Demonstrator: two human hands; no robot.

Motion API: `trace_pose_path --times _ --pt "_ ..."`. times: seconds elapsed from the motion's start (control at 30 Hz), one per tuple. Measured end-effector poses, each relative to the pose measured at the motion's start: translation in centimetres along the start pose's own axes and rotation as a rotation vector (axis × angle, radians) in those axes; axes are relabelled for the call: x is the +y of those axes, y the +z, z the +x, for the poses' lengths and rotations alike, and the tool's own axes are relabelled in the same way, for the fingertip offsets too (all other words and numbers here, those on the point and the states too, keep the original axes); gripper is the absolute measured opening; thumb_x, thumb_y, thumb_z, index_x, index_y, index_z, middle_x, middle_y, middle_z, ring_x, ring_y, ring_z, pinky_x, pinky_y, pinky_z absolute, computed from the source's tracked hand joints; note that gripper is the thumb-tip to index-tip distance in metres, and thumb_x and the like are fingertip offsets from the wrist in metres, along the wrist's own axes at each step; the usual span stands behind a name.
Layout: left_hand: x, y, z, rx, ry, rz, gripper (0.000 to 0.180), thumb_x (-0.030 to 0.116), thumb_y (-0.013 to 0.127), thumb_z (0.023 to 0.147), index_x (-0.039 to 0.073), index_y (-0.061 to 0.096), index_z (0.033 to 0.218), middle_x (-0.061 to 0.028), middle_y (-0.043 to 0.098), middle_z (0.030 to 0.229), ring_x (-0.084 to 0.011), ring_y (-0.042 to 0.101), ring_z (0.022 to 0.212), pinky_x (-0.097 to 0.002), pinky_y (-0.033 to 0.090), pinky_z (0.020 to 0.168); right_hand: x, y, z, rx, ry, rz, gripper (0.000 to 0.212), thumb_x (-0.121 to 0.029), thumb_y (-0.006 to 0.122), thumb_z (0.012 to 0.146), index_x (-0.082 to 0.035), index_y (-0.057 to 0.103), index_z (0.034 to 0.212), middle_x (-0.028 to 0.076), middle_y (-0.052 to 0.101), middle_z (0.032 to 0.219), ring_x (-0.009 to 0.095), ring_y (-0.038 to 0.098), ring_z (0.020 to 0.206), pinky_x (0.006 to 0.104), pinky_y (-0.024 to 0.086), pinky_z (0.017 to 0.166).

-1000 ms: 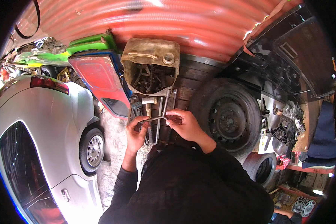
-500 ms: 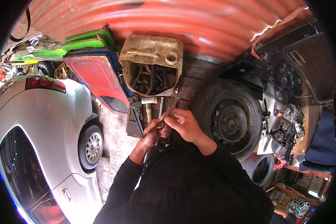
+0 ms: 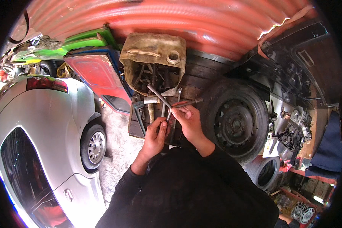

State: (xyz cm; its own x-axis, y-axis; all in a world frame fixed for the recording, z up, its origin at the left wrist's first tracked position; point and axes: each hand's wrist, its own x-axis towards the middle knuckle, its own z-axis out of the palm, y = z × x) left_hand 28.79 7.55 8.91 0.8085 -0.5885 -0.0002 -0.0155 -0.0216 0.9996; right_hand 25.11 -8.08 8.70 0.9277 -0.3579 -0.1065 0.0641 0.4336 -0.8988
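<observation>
So, both hands are on one tool, a three-armed metal wrench point(image 3: 159, 95), which is up over the near part of a dark plank worktop point(image 3: 203, 70). The left hand point(image 3: 155, 135) is closed narrowly, thumb and fingers pinching the arm of the wrench that points toward the person. The right hand point(image 3: 189, 118) grips it near the joint, thumb and fingertips drawn together; one free arm slants far and left, the other runs out to the right, beyond the fingers.

Far of the hands is a grimy tan plastic can point(image 3: 150, 47) with a side cut open, dark metal tools point(image 3: 152, 78) piled inside. The tip of the far-left arm shows against the near edge of that opening, though whether they touch I cannot tell. Left of the wrench lie a hammer point(image 3: 151, 100) with a pale head and, left of it again, a pipe wrench point(image 3: 138, 110). A slim metal bar point(image 3: 163, 108) shows between the hammer and the wrench, partly hidden by the hands.

Just to the right is a big tyre on a dark steel wheel point(image 3: 233, 121). Well to the left is a silver car point(image 3: 38, 110); a red panel point(image 3: 91, 72) leans between it and the can.
</observation>
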Motion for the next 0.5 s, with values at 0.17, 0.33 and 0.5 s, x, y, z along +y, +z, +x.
trace_pose_path --times 0.17,0.33,0.5 --pt "-3.9 -1.5 4.2 0.106 -0.131 0.143 0.028 0.020 0.054 0.108 -0.001 0.066 0.094 -0.0078 0.062 0.068 -0.0143 0.059 0.060 -0.0333 0.045 0.056 4.5 -0.9 6.0 0.049 0.262 -0.053 0.028 -0.032 0.066 0.103 -0.004 0.066 0.106 0.005 0.071 0.096 0.013 0.068 0.087 0.0315 0.055 0.083" --pt "-8.6 -3.4 14.9 0.210 0.058 0.738 0.030 0.025 0.063 0.099 -0.001 0.072 0.087 -0.0144 0.072 0.070 -0.0232 0.072 0.065 -0.0379 0.053 0.059 9.2 -1.1 17.0 0.196 0.377 0.151 0.013 -0.015 0.070 0.099 -0.004 0.069 0.091 0.004 0.070 0.086 0.016 0.064 0.073 0.0320 0.052 0.071" --pt "-14.4 -4.2 23.8 -0.024 -0.302 0.647 0.028 0.028 0.061 0.092 0.005 0.076 0.096 -0.0201 0.076 0.097 -0.0403 0.073 0.090 -0.0452 0.059 0.082 17.6 -5.6 26.7 0.348 0.361 0.122 0.005 -0.009 0.065 0.097 -0.004 0.066 0.100 0.009 0.067 0.094 0.020 0.061 0.079 0.0357 0.049 0.069"
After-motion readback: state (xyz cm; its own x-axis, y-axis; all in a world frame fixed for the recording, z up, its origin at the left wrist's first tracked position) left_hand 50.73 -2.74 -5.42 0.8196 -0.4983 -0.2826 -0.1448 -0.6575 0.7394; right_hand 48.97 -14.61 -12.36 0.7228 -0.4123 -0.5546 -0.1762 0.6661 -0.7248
